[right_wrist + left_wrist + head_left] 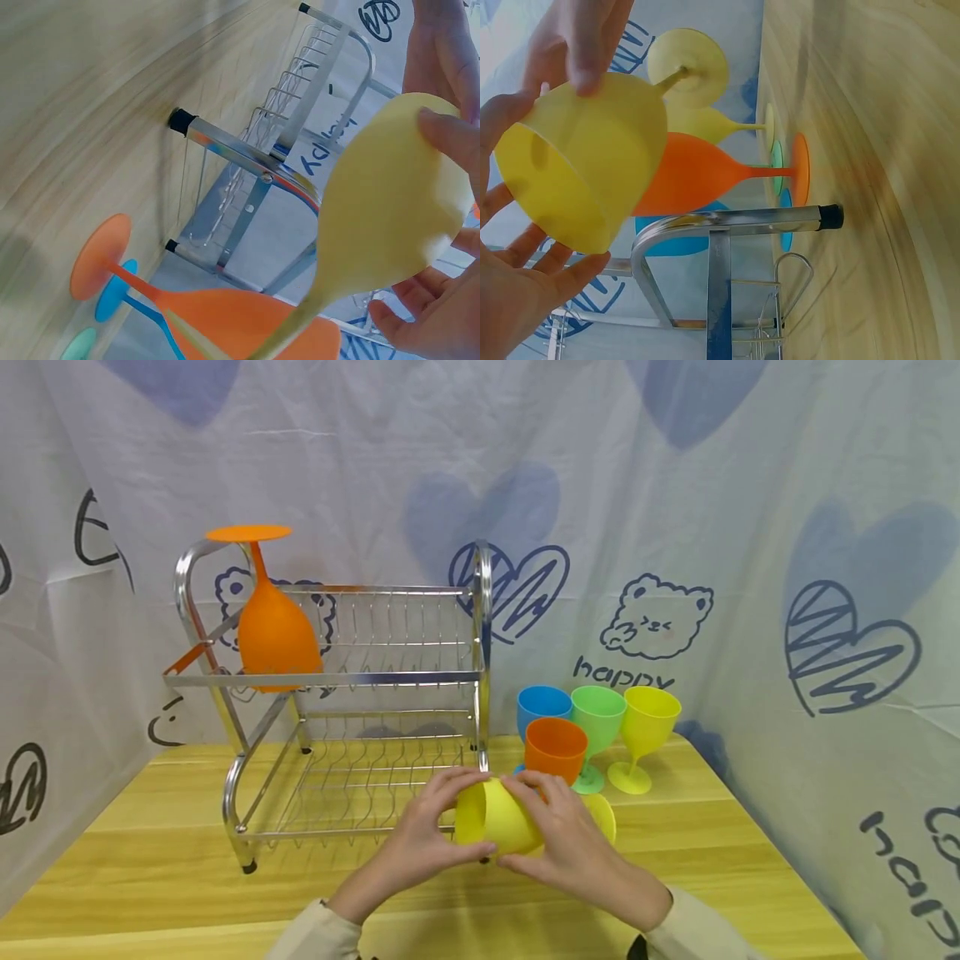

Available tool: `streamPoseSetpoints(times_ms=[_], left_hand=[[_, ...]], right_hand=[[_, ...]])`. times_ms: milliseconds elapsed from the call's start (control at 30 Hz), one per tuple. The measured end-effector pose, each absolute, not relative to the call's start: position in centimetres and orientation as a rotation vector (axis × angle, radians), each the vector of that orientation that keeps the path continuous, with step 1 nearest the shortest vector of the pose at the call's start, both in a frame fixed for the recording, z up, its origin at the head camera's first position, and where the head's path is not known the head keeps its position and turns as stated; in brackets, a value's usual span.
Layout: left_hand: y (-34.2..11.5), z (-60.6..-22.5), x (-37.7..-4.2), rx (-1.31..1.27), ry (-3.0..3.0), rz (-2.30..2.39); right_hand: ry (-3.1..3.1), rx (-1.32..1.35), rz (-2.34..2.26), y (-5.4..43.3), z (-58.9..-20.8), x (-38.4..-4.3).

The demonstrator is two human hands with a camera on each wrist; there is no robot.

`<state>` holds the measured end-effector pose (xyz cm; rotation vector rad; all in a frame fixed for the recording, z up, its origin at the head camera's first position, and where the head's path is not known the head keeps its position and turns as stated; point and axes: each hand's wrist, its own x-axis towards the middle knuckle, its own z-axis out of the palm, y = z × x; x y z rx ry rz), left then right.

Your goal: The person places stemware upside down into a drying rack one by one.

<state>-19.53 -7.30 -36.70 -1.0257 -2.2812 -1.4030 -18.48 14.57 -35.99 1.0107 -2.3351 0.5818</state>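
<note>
At the dish rack's [360, 678] front right corner, the head view shows your left hand [427, 835] and right hand [573, 839] both gripping the yellow goblet [510, 818], tipped sideways. In the left wrist view, a hasty leftward move could knock it against the rack's front post [765, 220]. In the right wrist view, a swinging stem [296, 315] could topple the standing orange goblet [244, 315] right of the rack; tabletop [90, 97] opens out in front of the rack.

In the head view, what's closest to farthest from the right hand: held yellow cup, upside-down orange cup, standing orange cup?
1. Yellow plastic goblet: touching the right hand.
2. Standing orange plastic goblet: just beyond.
3. Upside-down orange plastic goblet: left, on silver metal rack.
</note>
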Motion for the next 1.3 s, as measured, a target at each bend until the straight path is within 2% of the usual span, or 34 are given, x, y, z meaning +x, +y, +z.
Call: streamPoseSetpoints(times_ms=[333, 533, 800, 967, 1100, 1300], left_hand=[[-7.8, -36.5, -19.5, -0.948, -2.047, -1.611], [-8.1, -36.1, -19.2, -0.92, -1.888, -1.7], [-7.9, -36.0, -18.8, -0.906, -1.653, -1.871], [-7.5, -36.1, -18.1, -0.736, -1.584, -2.111], [-7.2, -35.8, -17.7, -0.629, -1.573, -2.251], [-6.8, -35.3, -17.4, -0.581, -1.528, -2.384]], right_hand=[[-2.03, 0.987, 0.892, 15.4, -35.3, -17.0], [-1.798, 1.035, 0.921, 15.6, -35.3, -16.6], [-1.915, 0.879, 1.097, 15.9, -34.9, -17.1], [-2.161, 0.77, 1.64, 15.4, -34.1, -17.3], [-2.104, 0.723, 2.167, 14.5, -33.4, -17.8], [-1.873, 0.841, 2.437, 13.3, -33.2, -18.5]])
